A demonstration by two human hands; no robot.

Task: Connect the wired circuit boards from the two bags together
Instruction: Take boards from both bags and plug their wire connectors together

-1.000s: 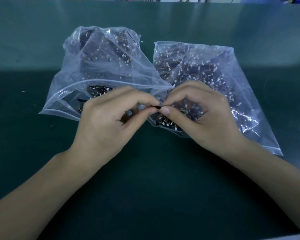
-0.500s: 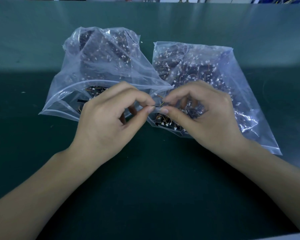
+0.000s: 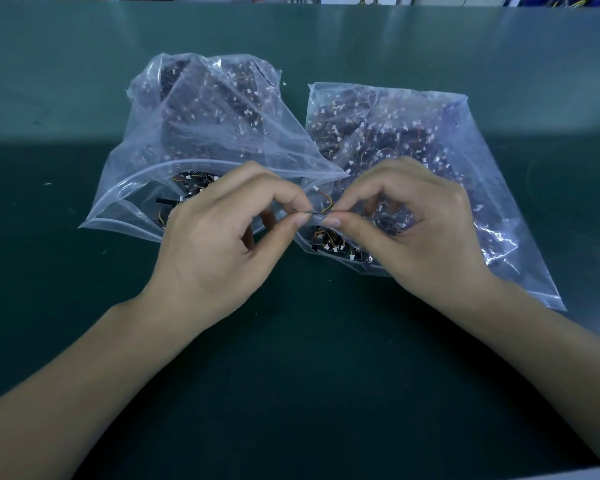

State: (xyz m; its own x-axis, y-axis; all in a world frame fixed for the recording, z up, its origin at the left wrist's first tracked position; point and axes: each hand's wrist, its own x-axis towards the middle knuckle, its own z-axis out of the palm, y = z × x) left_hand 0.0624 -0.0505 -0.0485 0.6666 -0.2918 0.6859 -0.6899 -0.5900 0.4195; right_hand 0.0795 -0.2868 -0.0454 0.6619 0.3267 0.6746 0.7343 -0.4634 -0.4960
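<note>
Both hands meet just in front of the two bags, over the green tabletop [image 3: 291, 375]. The left hand [image 3: 219, 244] pinches one end of a thin dark piece between thumb and forefinger; the right hand [image 3: 420, 233] pinches the other end the same way, the remaining fingers of each hand curled loosely clear. What they hold looks like a pair of small wired circuit boards [image 3: 315, 213] brought end to end, with an orange-yellow wire and a white plug [image 3: 316, 189] looping up from the join; whether the connection is seated is too small to tell. Holding the parts at fingertip level likely gives control to line up the tiny connector. The left bag [image 3: 201, 133] and the right bag [image 3: 413, 140], both clear zip bags full of more boards, lie open-mouthed toward the hands, touching each other, probably for easy reach. No brand, label or writing can be read.
</note>
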